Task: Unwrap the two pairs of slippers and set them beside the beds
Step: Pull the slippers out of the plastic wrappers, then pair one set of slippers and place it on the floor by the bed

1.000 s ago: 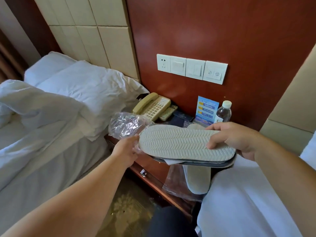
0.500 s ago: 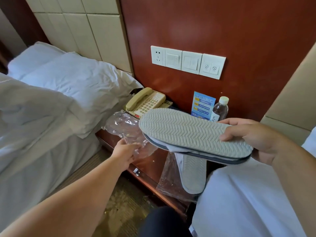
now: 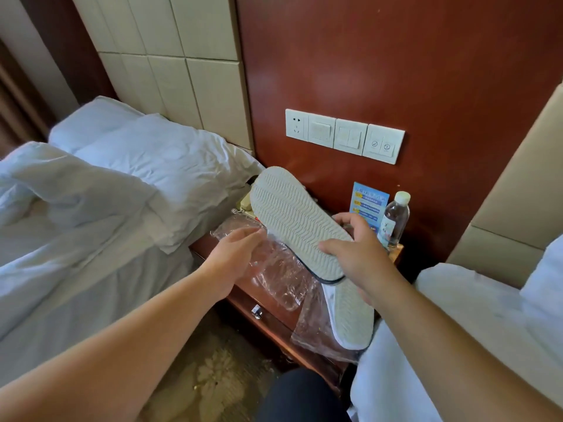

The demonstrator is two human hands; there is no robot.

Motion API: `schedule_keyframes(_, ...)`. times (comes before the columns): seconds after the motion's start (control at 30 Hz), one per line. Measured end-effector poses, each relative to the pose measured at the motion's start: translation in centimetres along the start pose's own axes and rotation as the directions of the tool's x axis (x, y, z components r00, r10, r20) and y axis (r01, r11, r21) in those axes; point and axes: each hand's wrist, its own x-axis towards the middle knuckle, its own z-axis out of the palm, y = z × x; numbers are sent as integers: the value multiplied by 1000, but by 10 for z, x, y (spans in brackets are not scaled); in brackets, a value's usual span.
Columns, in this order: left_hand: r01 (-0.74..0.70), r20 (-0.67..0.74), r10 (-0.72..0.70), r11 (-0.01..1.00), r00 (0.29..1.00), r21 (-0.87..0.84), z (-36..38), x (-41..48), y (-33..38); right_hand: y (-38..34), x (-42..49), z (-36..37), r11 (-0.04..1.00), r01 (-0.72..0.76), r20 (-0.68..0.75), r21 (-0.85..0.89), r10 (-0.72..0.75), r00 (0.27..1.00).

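Observation:
My right hand (image 3: 355, 254) grips a pair of flat grey slippers (image 3: 292, 214) by the heel, ribbed sole up, toe pointing away toward the wall. My left hand (image 3: 234, 254) is open, fingers apart, just left of that pair and above a crumpled clear plastic wrapper (image 3: 274, 269) lying on the nightstand (image 3: 274, 315). A second pair of slippers (image 3: 353, 318) lies in its clear bag on the nightstand's right edge, partly hidden by my right hand. One bed (image 3: 76, 239) is on the left, the other bed (image 3: 457, 330) on the right.
A telephone (image 3: 245, 205) is mostly hidden behind the held slipper. A blue card (image 3: 368, 205) and a water bottle (image 3: 396, 217) stand at the back of the nightstand. Wall switches (image 3: 344, 135) sit above. Patterned carpet (image 3: 213, 376) runs between the beds.
My left hand has let go of the empty wrapper, which now lies on the nightstand. My right hand has turned the unwrapped pair so its toe points toward the wall.

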Motion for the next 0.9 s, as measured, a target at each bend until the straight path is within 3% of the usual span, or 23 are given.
schedule_keyframes(0.13, 22, 129, 1, 984, 992, -175, 1, -45, 33, -15, -26, 35, 952, 273, 23, -135, -272, 962)
schedule_keyframes(0.33, 42, 257, 58, 928, 965, -369, -14, -96, 46, -45, -71, 59, 869, 460, 230, -184, -417, 879)
schedule_keyframes(0.5, -46, 267, 171, 908, 948, -416, -32, -124, 49, -66, -88, 64, 861, 478, 280, -176, -422, 862)
schedule_keyframes(0.6, -144, 326, 263, 927, 908, -348, -44, -136, 55, -80, -96, 66, 876, 449, 246, -176, -403, 882)
schedule_keyframes(0.9, -219, 294, 305, 932, 906, -290, -77, -163, 75, -111, -112, 65, 899, 437, 283, -10, -417, 864)
